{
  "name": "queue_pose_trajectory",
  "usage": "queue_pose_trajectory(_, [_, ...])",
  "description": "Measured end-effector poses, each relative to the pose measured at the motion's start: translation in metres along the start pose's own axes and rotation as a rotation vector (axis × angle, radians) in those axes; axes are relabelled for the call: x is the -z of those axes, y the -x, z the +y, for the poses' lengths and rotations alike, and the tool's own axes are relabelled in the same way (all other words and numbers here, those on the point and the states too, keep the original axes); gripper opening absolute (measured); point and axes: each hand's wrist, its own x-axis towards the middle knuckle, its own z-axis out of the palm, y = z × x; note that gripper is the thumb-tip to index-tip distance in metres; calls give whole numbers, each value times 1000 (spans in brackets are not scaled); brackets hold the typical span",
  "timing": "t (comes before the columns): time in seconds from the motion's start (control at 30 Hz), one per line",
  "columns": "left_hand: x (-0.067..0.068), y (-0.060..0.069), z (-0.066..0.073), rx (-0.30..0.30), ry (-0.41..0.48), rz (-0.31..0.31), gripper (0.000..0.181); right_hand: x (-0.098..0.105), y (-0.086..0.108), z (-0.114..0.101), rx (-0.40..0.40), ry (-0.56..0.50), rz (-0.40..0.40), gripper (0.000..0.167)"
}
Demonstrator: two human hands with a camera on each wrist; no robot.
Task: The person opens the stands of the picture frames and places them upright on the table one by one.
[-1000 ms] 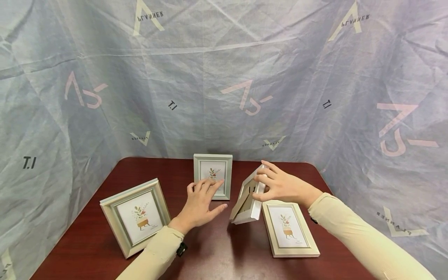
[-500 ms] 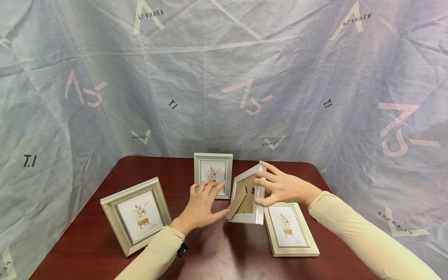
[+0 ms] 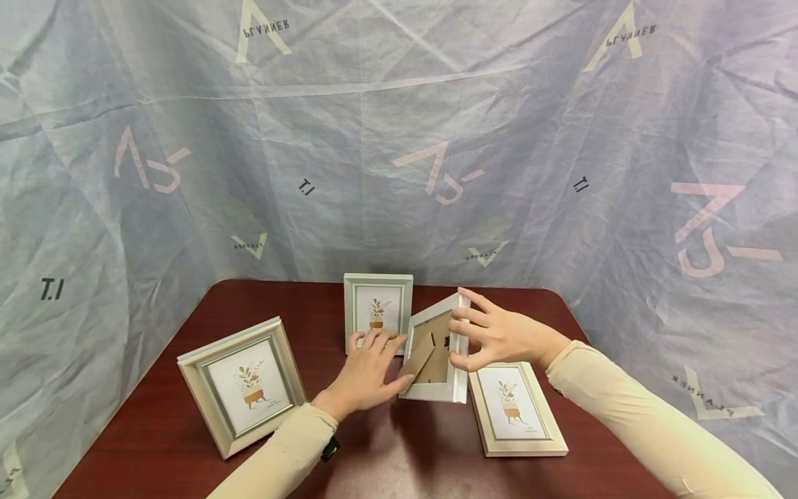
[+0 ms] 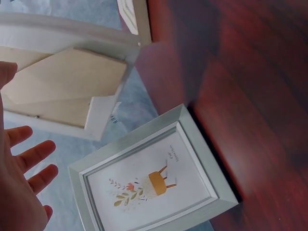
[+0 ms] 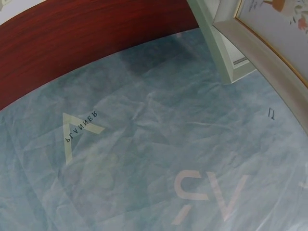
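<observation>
My right hand [image 3: 499,336] grips the right-hand edge of a white picture frame [image 3: 441,394], thumb below and fingers above. Held tilted over the table, the frame turns its brown backing and easel leg [image 3: 420,362] toward me; in the right wrist view only its front [image 5: 269,48] shows, the hand being out of sight. My left hand [image 3: 368,374] hovers at the leg's lower left with fingers spread. Its thumb tip overlaps the leg's end; contact cannot be told. Behind that hand stands a grey-green picture frame [image 3: 377,279], also seen in the left wrist view [image 4: 183,144].
A champagne-coloured picture frame [image 3: 249,381] stands tilted at the left. Another cream frame [image 3: 514,409] lies face up at the right, under my right wrist. The dark red table [image 3: 299,305] ends at a grey printed cloth [image 3: 374,138] behind and at both sides.
The held frame has turned so its back and leg face me more, and it has shifted slightly left. My left hand has moved a little right and closer to the leg.
</observation>
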Motion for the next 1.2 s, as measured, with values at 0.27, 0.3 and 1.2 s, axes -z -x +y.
queue_pose_trajectory(0.27, [-8,1,2,-5,-23,-43,60,0,-2,-2,8,16,-9,44])
queue_pose_trajectory(0.3, [-9,1,2,-4,-19,-43,59,0,-3,-2,8,17,-10,44])
queue_pose_trajectory(1.2, [-9,3,0,-74,-52,-112,42,2,-8,-5,22,18,8,45])
